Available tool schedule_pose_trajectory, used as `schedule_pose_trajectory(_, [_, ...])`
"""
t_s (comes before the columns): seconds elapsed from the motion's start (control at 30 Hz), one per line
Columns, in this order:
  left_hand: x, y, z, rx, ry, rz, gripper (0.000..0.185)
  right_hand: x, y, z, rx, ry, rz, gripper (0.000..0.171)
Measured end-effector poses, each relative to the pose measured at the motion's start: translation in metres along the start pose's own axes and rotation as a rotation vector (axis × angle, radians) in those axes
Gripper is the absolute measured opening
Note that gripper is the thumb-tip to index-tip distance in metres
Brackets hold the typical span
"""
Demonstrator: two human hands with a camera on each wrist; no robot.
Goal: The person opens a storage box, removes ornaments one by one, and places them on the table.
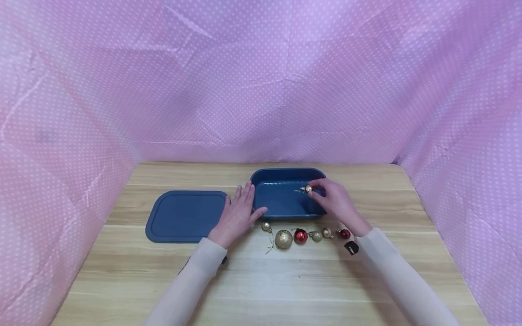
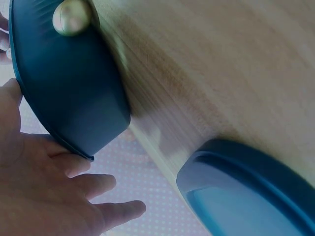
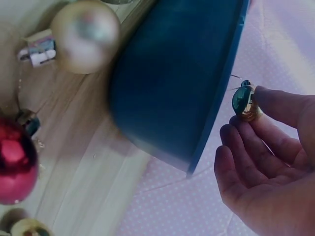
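A blue rectangular container (image 1: 285, 199) stands on the wooden table. My right hand (image 1: 332, 201) pinches a small gold bauble (image 1: 308, 189) over its inside; the right wrist view shows the small gold bauble (image 3: 244, 102) between thumb and fingertips above the container's rim (image 3: 221, 93). My left hand (image 1: 240, 213) rests with straight fingers against the container's left wall, and the left wrist view shows the left hand (image 2: 59, 191) touching that wall (image 2: 69, 93). A row of baubles lies in front of the container: a large gold glitter bauble (image 1: 283, 239), a red bauble (image 1: 300, 236) and several smaller ones.
The container's blue lid (image 1: 185, 215) lies flat to the left of the left hand. Pink dotted cloth walls (image 1: 261, 81) close in the table at the back and both sides. Bare table (image 1: 285, 285) stretches towards me.
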State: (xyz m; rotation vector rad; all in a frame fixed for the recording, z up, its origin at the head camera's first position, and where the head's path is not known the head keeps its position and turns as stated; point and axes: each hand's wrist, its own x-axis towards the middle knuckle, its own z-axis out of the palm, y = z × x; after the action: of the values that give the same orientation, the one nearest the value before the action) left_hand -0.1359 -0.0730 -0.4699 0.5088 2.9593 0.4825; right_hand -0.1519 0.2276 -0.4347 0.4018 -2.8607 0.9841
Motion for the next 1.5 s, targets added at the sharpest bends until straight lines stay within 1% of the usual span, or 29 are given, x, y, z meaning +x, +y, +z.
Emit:
schedule_pose_trajectory(0.3, [0.0, -0.001, 0.001, 0.001, -0.005, 0.0, 0.088, -0.017, -0.003, -0.005, 0.009, 0.024, -0.006, 0.032])
schedule_pose_trajectory(0.57, [0.001, -0.002, 0.003, -0.003, 0.004, -0.001, 0.088, -0.031, -0.006, -0.008, 0.024, 0.053, -0.034, 0.032])
schedule_pose_trajectory(0.9, [0.002, -0.003, 0.003, -0.023, -0.001, -0.005, 0.087, -0.047, -0.009, -0.01, 0.042, 0.059, -0.025, 0.033])
schedule_pose_trajectory(1.13, [0.002, -0.001, 0.002, -0.02, 0.001, 0.0, 0.087, -0.061, -0.009, -0.004, 0.037, 0.069, -0.067, 0.033])
schedule_pose_trajectory(1.37, [0.003, 0.0, 0.0, -0.017, 0.005, 0.002, 0.087, -0.078, -0.011, 0.005, 0.019, 0.109, -0.133, 0.033])
schedule_pose_trajectory(1.5, [0.002, -0.001, 0.0, -0.019, 0.005, 0.004, 0.087, -0.084, -0.013, 0.008, 0.028, 0.104, -0.156, 0.034])
